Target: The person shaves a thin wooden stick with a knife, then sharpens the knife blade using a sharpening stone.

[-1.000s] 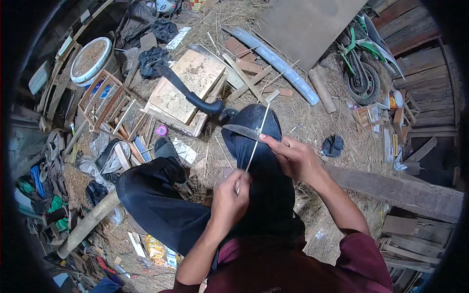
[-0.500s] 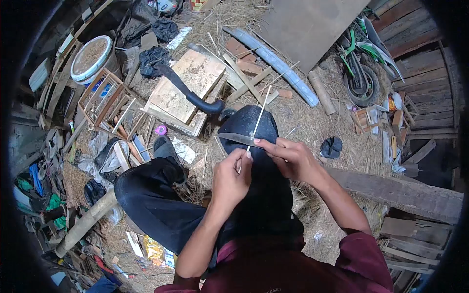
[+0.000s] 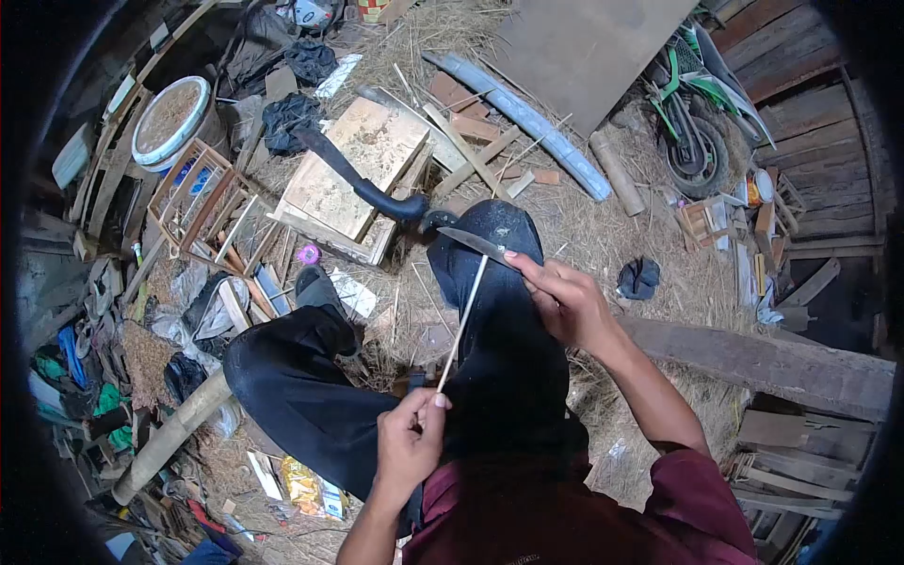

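Note:
Pinched in my left hand [image 3: 411, 435] is the near end of a thin pale stick [image 3: 463, 326], which slants up and away over my dark trousers. My right hand [image 3: 568, 301] is closed round a knife, its handle hidden by the fingers. The knife blade [image 3: 474, 243] points to the left across my raised knee [image 3: 508, 224], and the stick's far end meets its edge. A machete [image 3: 363, 181] with a curved dark handle lies on a wooden block [image 3: 350, 174] beyond my knee.
A motorbike [image 3: 692, 141] stands at the back right. A wooden beam [image 3: 753, 363] lies to my right, and a bamboo pole [image 3: 174, 435] to my left. Near the left wall are a white bucket [image 3: 171, 122] and a small wooden frame [image 3: 198, 200]. Straw covers the ground.
My left hand has moved back toward my body, drawing the stick along under the blade. The right hand stays near the knee, with the blade now tilted more.

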{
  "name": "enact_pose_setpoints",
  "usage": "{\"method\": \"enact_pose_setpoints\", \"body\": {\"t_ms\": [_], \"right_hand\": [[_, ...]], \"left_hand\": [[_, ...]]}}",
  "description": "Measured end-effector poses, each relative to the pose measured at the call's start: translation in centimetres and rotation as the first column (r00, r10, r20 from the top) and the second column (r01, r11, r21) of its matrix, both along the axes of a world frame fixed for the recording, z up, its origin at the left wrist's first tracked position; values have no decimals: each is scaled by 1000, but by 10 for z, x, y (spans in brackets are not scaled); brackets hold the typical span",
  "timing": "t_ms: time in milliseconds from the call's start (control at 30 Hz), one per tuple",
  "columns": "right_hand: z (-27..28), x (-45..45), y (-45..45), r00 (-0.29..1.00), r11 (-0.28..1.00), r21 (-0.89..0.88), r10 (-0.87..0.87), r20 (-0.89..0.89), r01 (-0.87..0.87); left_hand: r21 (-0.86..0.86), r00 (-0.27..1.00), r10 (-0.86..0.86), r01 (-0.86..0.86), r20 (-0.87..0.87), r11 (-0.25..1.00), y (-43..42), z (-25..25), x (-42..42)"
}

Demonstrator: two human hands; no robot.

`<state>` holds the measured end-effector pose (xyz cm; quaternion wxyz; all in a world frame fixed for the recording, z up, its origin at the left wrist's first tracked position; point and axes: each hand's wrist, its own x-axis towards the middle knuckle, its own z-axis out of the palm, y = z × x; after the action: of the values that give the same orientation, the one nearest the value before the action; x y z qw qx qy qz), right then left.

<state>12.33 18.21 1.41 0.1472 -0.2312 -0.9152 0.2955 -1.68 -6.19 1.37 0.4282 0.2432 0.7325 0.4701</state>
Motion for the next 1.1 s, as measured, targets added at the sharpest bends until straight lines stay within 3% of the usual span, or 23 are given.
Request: {"method": "enact_pose_setpoints", "body": {"t_ms": [33, 100, 167, 200, 233, 367, 500, 633, 767, 800, 833, 900, 1033, 1100], "right_hand": [[0, 0, 0, 1000, 1000, 19, -3, -7, 3], [-18, -5, 6, 972, 999, 13, -45, -230, 50], [-23, -4, 10, 931, 950, -294, -199, -306, 106], [-9, -4, 7, 921, 812, -567, -314, -230, 135], [-1, -6, 4, 910, 598, -786, -397, -123, 155], [25, -46, -5, 879, 503, -864, -413, -238, 3], [40, -81, -10, 895, 471, -874, -329, -301, -121], [49, -99, -18, 917, 381, -908, -273, -292, -176], [54, -106, -25, 913, 294, -932, -279, -297, -213], [51, -110, -25, 908, 297, -923, -266, -324, -243], [53, -115, -26, 906, 330, -913, -262, -333, -240], [41, -131, -22, 909, 542, -818, -214, -357, -194], [35, -174, -8, 907, 659, -736, -200, -371, -156], [13, -193, 1, 895, 841, -537, -190, -404, -64]], "left_hand": [[5, 1000, 4, -4, 6, 1000, -1, 0, -4], [19, 998, 64, -64, 24, 998, 1, -6, -11], [26, 999, 49, -49, 14, 998, 6, -2, -21], [69, 996, 77, -80, 45, 994, 11, -1, -25], [111, 992, 103, -111, 75, 988, 18, 1, -30], [214, 958, 106, -166, 268, 963, 48, 14, -64], [336, 959, 129, -212, 251, 918, 72, 18, -90], [260, 911, 146, -259, 387, 930, 81, 48, -100], [372, 963, 116, -203, 245, 906, 83, 33, -107], [452, 974, 168, -220, 152, 864, 85, 25, -116], [390, 948, 215, -295, 236, 872, 85, 39, -123], [406, 882, 211, -391, 421, 826, 89, 45, -142], [441, 916, 174, -332, 361, 834, 103, 49, -165], [432, 893, 175, -363, 415, 825, 103, 33, -171]]}}
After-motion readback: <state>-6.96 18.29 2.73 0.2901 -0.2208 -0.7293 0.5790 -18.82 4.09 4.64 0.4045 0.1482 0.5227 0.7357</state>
